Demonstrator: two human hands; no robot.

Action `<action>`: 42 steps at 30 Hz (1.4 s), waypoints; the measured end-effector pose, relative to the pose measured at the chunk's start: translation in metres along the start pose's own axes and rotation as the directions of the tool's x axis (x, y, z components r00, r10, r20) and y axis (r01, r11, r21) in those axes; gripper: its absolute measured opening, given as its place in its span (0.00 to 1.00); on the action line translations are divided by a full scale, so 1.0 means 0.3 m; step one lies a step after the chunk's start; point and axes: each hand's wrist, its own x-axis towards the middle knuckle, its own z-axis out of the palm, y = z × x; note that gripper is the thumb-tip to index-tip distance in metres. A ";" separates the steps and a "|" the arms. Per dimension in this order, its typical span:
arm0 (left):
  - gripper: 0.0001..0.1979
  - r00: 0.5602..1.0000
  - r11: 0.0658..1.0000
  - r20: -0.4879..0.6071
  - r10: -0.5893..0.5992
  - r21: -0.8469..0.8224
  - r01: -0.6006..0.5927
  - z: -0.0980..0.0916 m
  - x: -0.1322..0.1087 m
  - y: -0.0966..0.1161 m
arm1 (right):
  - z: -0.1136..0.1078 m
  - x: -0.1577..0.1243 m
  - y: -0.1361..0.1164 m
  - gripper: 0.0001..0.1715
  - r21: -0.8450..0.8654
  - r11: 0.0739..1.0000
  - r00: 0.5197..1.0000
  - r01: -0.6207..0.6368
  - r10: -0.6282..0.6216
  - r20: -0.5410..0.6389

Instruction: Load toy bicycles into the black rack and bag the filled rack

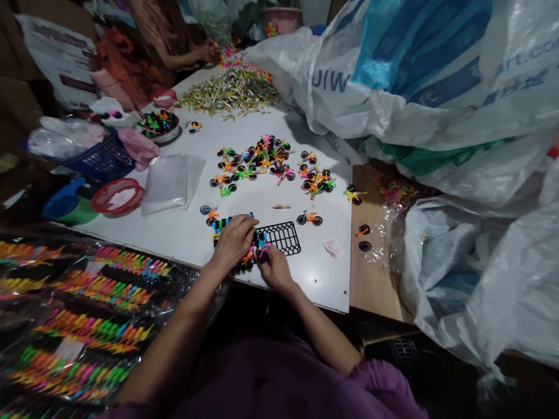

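Observation:
A black plastic grid tray lies near the table's front edge, its left part filled with small colourful toy bicycles. My left hand rests over the filled part, fingers curled down onto the toys; what is under them is hidden. My right hand grips a toy bicycle with blue and pink parts, at the tray beside my left fingertips. An orange toy bicycle lies right of the tray, and another sits at its left. A small printed tube lies just beyond the tray.
Piles of toy bicycles lie mid-table, with a heap of shiny tubes behind. Clear bags, a red basket and a blue basket stand left. Large white sacks crowd the right. A co-worker's hand is at the far end.

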 end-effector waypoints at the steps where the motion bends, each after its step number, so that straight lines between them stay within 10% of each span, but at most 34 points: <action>1: 0.11 1.000 1.000 -0.023 -0.012 0.007 0.013 -0.018 -0.016 0.015 | 0.006 -0.001 0.003 0.06 -0.038 0.998 0.999 0.041 -0.041 -0.001; 8: 0.11 0.989 0.999 0.144 -0.029 0.018 0.027 -0.030 -0.181 0.096 | -0.004 0.004 0.021 0.05 -0.145 0.983 0.993 0.113 -0.108 0.045; 30: 0.15 0.991 0.981 -0.031 0.128 0.151 -0.122 0.078 -0.211 0.034 | -0.021 0.051 0.016 0.09 -0.440 0.860 0.945 0.259 -0.131 0.301; 35: 0.18 0.980 0.972 -0.019 0.196 0.137 -0.192 0.102 -0.278 -0.014 | -0.205 0.123 0.028 0.07 -0.180 0.942 0.867 0.283 -0.171 0.468; 39: 0.17 0.983 0.966 0.051 0.179 0.181 -0.185 0.083 -0.301 -0.031 | -0.472 0.317 0.054 0.09 -0.538 0.842 0.994 -0.023 0.076 0.075; 42: 0.16 0.966 0.950 0.074 0.248 0.179 -0.257 0.055 -0.273 -0.029 | -0.568 0.471 0.082 0.13 -0.684 0.661 0.950 -0.310 0.245 -0.193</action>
